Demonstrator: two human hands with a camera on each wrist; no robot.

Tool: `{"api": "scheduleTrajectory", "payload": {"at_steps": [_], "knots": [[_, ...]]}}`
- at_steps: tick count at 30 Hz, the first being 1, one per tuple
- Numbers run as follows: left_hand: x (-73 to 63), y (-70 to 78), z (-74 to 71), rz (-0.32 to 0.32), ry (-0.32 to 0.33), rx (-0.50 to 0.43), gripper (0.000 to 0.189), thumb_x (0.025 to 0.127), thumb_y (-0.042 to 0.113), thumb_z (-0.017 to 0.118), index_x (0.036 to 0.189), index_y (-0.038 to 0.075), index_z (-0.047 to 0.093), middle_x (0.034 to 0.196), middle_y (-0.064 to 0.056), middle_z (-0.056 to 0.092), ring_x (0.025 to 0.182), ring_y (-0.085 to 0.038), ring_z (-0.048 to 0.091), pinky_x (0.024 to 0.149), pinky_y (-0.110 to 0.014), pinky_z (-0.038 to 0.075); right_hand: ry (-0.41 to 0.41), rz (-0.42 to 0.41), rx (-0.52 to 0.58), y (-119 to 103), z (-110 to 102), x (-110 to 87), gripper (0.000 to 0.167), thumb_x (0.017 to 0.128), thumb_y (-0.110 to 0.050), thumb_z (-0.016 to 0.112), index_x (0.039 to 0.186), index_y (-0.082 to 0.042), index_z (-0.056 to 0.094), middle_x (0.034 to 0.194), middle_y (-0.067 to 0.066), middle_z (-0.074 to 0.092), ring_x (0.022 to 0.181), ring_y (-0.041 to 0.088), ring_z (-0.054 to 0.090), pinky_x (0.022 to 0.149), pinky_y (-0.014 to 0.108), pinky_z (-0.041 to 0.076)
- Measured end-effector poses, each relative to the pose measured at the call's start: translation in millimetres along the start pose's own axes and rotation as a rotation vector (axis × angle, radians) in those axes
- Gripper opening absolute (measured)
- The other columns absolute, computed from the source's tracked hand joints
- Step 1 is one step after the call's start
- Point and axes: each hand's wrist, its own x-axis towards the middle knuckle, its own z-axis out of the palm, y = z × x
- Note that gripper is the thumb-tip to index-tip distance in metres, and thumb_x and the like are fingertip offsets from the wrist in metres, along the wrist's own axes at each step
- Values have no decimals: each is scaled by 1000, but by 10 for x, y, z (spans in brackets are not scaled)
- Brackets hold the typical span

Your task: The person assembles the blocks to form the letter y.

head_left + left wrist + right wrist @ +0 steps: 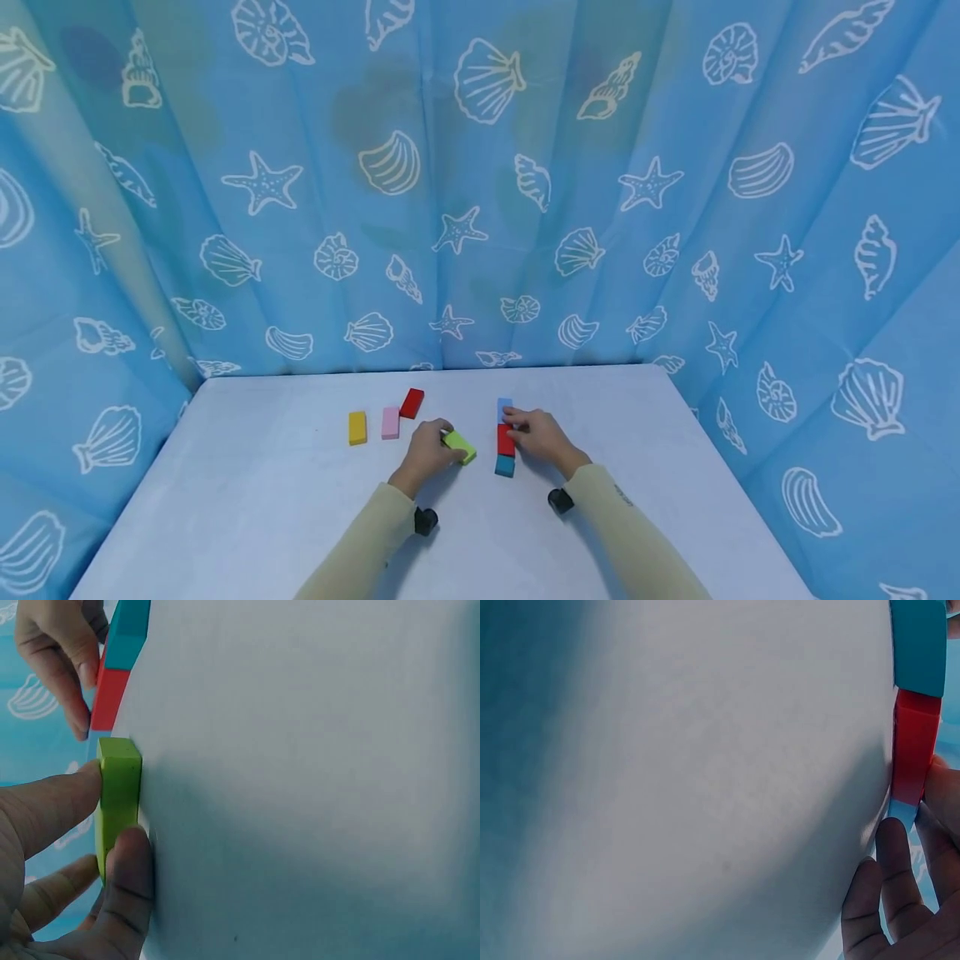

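Note:
My left hand (429, 454) pinches a lime green block (461, 447) between thumb and fingers, tilted to the row of blocks on its right. In the left wrist view the green block (120, 784) stands edge-on between the fingers. The row runs away from me: a teal block (505, 466) nearest, a red block (506, 441) in the middle, a light blue block (505, 406) farthest. My right hand (543, 437) rests against the row's right side, thumb at the red block, a finger at the light blue one. In the right wrist view its fingers partly hide the light blue block (903, 813).
Left of the hands lie a yellow block (357, 427), a pink block (390, 422) and a second red block (412, 403), apart from the row. They rest on a white-covered table (247, 500). A blue curtain (480, 183) with shell prints encloses the back and sides.

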Motion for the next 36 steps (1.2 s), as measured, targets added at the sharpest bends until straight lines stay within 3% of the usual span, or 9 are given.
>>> {"api": "scheduleTrajectory", "payload": {"at_steps": [12, 17, 36], "knots": [[-39, 101, 69, 28, -16, -1, 51, 80, 20, 83, 121, 1, 61, 110, -12, 59, 96, -22, 54, 87, -40, 55, 7, 2, -10, -16, -23, -10, 40, 96, -15, 65, 135, -15, 61, 147, 0, 53, 141, 31, 43, 110, 48, 41], [-13, 149, 102, -1, -15, 3, 51, 79, 22, 83, 122, 3, 62, 111, -12, 59, 97, -22, 54, 89, -40, 54, 11, -4, 1, -37, -30, 11, 40, 95, -14, 65, 135, -13, 61, 147, 1, 54, 141, 31, 43, 110, 48, 41], [-25, 224, 217, 4, -23, 14, 50, 79, 20, 84, 120, 2, 62, 110, -13, 59, 99, -23, 54, 92, -42, 54, 6, 0, -15, -36, -5, -9, 39, 95, -15, 65, 134, -13, 62, 145, 1, 56, 140, 32, 44, 109, 48, 42]]}}
